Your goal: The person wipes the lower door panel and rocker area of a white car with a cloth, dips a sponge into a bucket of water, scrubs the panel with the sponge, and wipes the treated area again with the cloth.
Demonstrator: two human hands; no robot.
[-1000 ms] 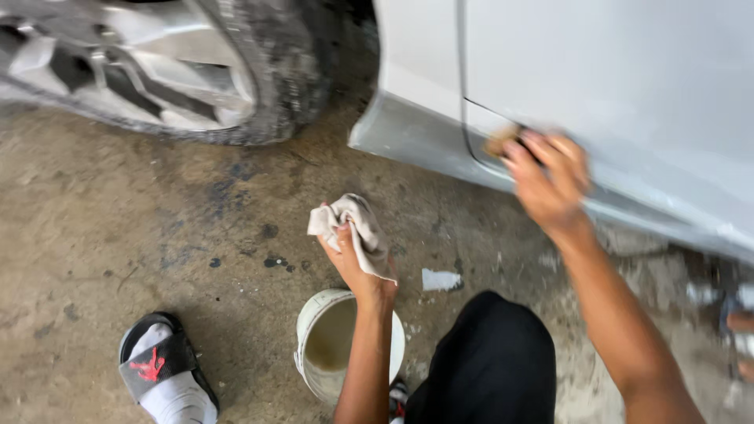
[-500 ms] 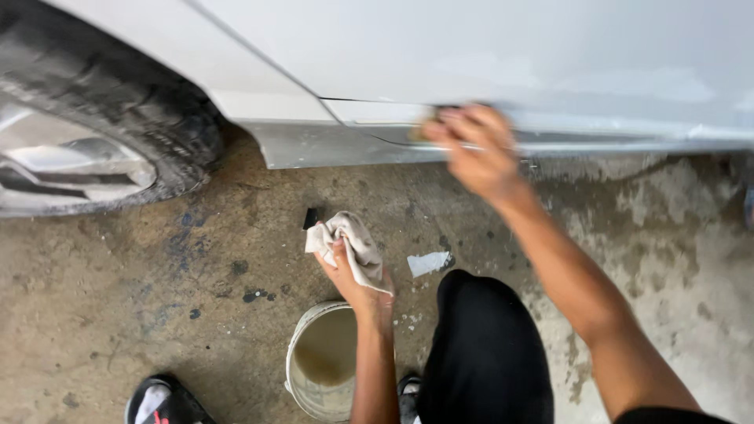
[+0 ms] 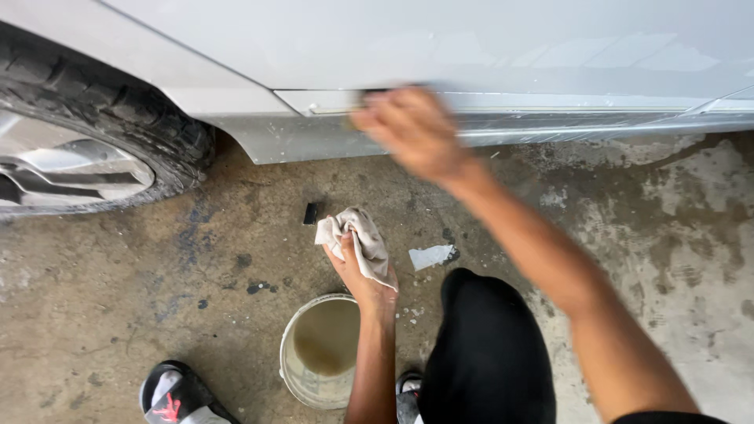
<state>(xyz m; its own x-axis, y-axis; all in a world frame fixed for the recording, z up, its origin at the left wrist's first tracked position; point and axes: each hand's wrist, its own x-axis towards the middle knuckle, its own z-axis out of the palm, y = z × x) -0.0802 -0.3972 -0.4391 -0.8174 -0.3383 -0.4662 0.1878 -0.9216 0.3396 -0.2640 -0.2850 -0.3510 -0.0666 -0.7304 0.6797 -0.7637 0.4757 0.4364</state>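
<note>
My right hand (image 3: 412,133) is blurred and pressed flat against the lower edge of a silver car door (image 3: 471,47), just above the sill (image 3: 589,126). A small dark pad (image 3: 386,91) peeks out past its fingertips. Lower down, over the concrete floor, my left hand (image 3: 357,275) grips a crumpled beige rag (image 3: 363,235). This hand hangs just above a white bucket (image 3: 302,373) of murky water. My knee in black trousers (image 3: 487,353) is between the two arms.
The car's tyre (image 3: 126,118) and silver wheel rim (image 3: 71,169) fill the left. A small black object (image 3: 311,213) and a white scrap (image 3: 432,256) lie on the stained concrete. My foot in a black and white sandal (image 3: 169,392) is at the bottom left.
My right hand has slid left along the bottom of the door while my view shifted. The left hand keeps the rag in about the same place over the bucket.
</note>
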